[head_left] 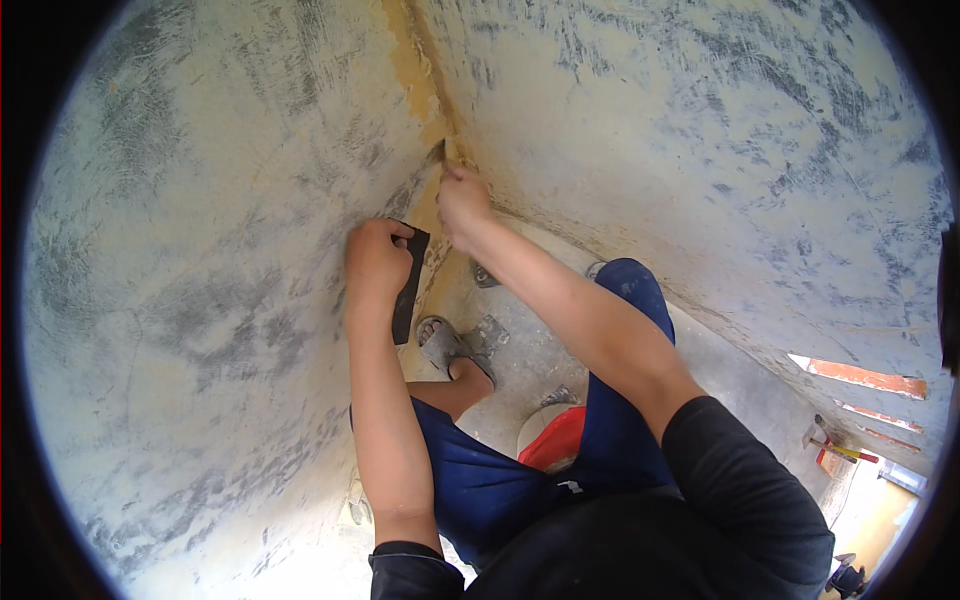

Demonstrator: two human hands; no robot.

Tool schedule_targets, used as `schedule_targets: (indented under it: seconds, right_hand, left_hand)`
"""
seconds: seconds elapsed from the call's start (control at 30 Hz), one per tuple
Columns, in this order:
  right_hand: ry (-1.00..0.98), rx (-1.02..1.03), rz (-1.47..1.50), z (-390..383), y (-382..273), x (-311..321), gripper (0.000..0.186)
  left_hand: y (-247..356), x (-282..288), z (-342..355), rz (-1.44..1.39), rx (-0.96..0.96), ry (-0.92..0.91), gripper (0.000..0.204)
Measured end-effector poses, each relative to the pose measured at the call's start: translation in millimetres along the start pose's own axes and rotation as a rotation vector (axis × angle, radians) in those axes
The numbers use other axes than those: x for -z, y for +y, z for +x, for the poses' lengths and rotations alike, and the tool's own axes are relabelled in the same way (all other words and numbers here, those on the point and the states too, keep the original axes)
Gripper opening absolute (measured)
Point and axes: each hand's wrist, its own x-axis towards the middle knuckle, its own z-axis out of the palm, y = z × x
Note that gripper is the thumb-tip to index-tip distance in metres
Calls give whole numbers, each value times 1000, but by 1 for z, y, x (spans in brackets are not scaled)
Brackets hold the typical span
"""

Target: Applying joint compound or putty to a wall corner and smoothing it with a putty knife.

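Note:
My left hand [380,262] is closed on a dark, long flat blade [408,290], like a wide plastering blade, held close to the left wall [220,230]. Up and to the right of it, my right hand [464,205] grips a small putty knife [438,152]. Its blade tip is at or very near the inside corner [447,115], where the two walls meet; whether it touches is hard to tell. Most of the knife's handle is hidden in my fist. A yellowish-brown strip runs down the corner, between patchy pale and grey plaster.
The right wall [690,130] slopes close past my right forearm. Between my legs on the grey floor [530,340] is a red and white round object [553,440], partly hidden. Tools [840,450], one with a yellow and red handle, lie at the far lower right near slots in the wall.

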Motion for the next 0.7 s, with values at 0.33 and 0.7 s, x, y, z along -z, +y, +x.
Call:
schedule_targets:
  seconds: [0.33, 0.7]
  right_hand:
    - [-45, 24, -41, -15, 1, -7, 48]
    - [101, -56, -148, 4, 4, -6, 42]
  left_hand:
    - [-6, 1, -3, 9, -47, 38, 22]
    - [-6, 1, -4, 13, -17, 5, 22]
